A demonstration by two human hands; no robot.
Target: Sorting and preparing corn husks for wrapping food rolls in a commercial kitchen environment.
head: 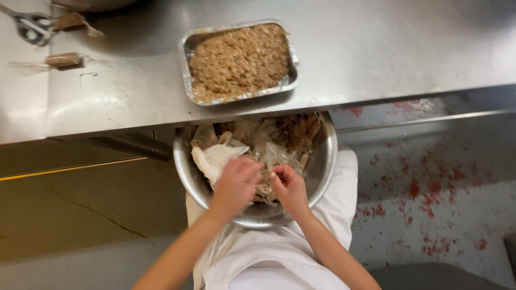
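Note:
A round steel bowl [322, 161] rests on my lap under the counter edge, filled with pale, thin sheets and crumpled clear plastic wraps [277, 156]. Both hands are inside it, close together. My left hand [236, 182] lies over the pale sheets [212, 158] with its fingers curled down into them. My right hand [289, 185] pinches a small piece of the wrap and brown filling between its fingertips. What sits under the palms is hidden.
A foil tray [188, 48] of brown minced filling stands on the steel counter [376, 48] above the bowl. Scissors [29, 27] and two small wrapped brown rolls [64, 59] lie at the far left. Red-speckled floor [430, 204] is to the right.

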